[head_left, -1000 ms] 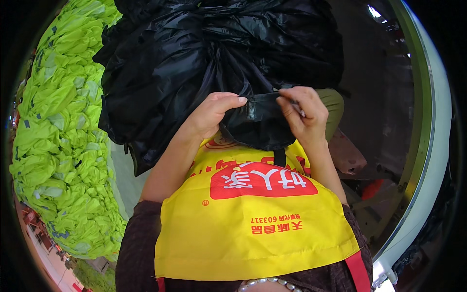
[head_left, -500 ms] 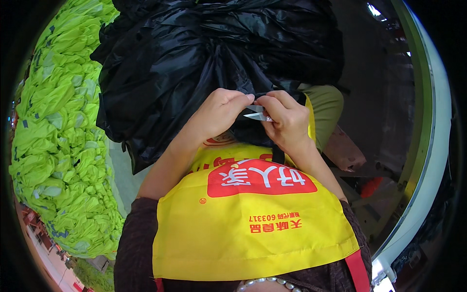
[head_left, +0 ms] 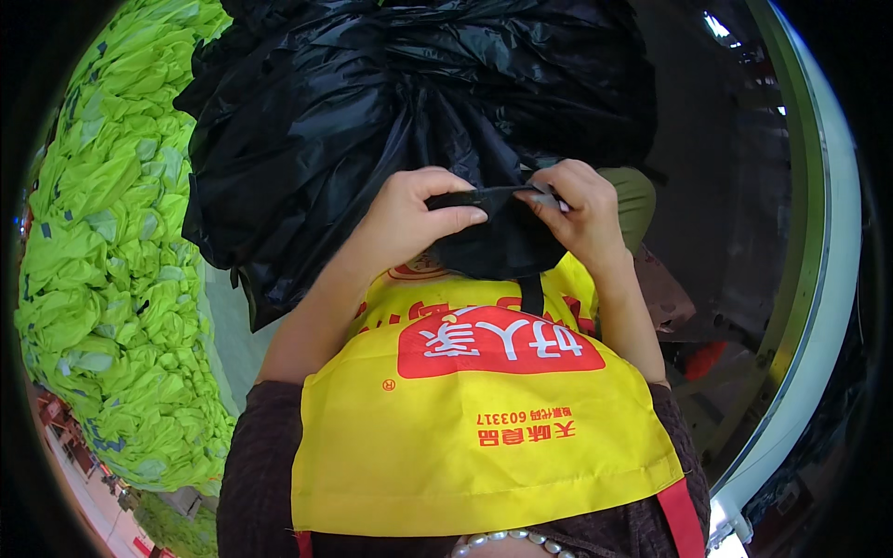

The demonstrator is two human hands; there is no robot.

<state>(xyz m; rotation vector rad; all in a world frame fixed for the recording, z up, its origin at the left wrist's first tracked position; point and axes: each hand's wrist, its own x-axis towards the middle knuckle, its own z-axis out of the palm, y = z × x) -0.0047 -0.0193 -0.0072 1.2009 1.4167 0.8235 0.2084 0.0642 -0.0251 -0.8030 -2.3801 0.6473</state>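
Note:
A stretch of dark edge on the black fabric (head_left: pixel 502 237) is drawn taut between my two hands, above my lap. My left hand (head_left: pixel 419 206) is closed on this edge, thumb below and fingers above. My right hand (head_left: pixel 579 209) pinches the other end of it. Small metal snips (head_left: pixel 549 196) stay in my right hand, with only part of the metal showing between the fingers. Past my hands, the same shiny fabric spreads in a big gathered heap (head_left: pixel 307 139).
A tall pile of bright green fabric pieces (head_left: pixel 112 251) rises on the left. I wear a yellow apron (head_left: pixel 484 465) with a red panel. On the right, a brown piece (head_left: pixel 662 293) and a red thing (head_left: pixel 704 359) lie low, inside a pale curved edge (head_left: pixel 828 260).
My hands have moved apart, stretching the fabric edge between them. The right hand has shifted right, and its snips, whose blades showed plainly before, are now mostly hidden.

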